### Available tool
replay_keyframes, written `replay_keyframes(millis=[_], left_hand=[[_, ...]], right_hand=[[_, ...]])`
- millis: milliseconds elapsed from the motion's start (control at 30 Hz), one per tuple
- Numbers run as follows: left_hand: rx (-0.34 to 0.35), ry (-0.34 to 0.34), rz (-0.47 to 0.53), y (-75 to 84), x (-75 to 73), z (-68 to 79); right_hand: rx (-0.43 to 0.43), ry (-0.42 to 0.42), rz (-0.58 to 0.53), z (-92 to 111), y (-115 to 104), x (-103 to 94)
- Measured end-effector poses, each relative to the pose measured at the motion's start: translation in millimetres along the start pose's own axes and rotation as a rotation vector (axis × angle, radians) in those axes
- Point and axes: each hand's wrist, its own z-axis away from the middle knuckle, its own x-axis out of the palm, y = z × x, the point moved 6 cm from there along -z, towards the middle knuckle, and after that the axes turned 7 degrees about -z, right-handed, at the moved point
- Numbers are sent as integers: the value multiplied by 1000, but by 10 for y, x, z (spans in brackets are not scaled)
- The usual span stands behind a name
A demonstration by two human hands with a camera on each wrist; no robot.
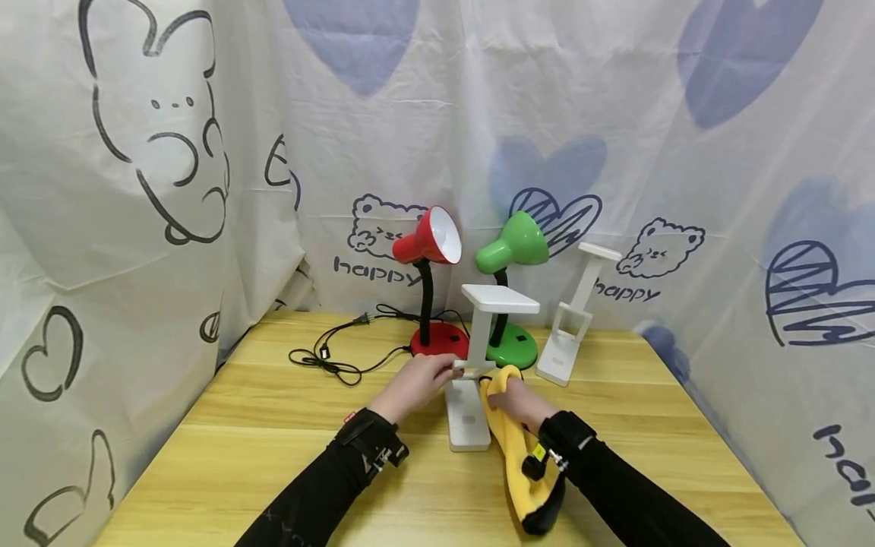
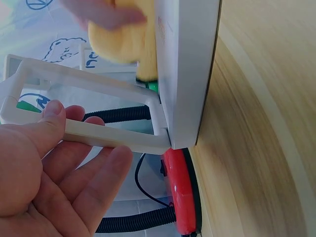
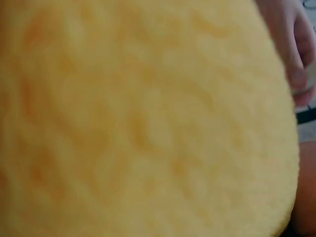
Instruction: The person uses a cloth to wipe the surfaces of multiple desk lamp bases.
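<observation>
A white desk lamp (image 1: 468, 422) stands upright near the middle of the table, its flat head bent forward above its base. My left hand (image 1: 418, 384) pinches the open rectangular frame (image 2: 111, 136) of that lamp between thumb and fingers, which shows closely in the left wrist view. On the lamp's other side, my right hand (image 1: 522, 403) holds a yellow cloth (image 1: 516, 463) with a dark edge, bunched by the lamp's frame and hanging toward the front. Cloth (image 3: 148, 123) fills most of the right wrist view and hides the right fingers there.
Close behind stand a red lamp (image 1: 437, 343) and a green lamp (image 1: 514, 349). Another white lamp (image 1: 560, 357) is at the back right. A black cable with a plug (image 1: 335, 367) lies coiled at the back left of the wooden table (image 1: 273, 433). Printed curtains hang around it.
</observation>
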Motion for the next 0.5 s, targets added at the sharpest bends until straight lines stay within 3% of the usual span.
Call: replay_keyframes(millis=[233,367,500], left_hand=[[4,-9,8,-13,17,-12],[0,-15,10,-11,16,-12],[-3,-7,-3,-9,2,-8]], right_hand=[[7,69,48,-335,-36,-50],[31,49,58,-320,-34,-43],[34,26,92,-181,-30,-30]])
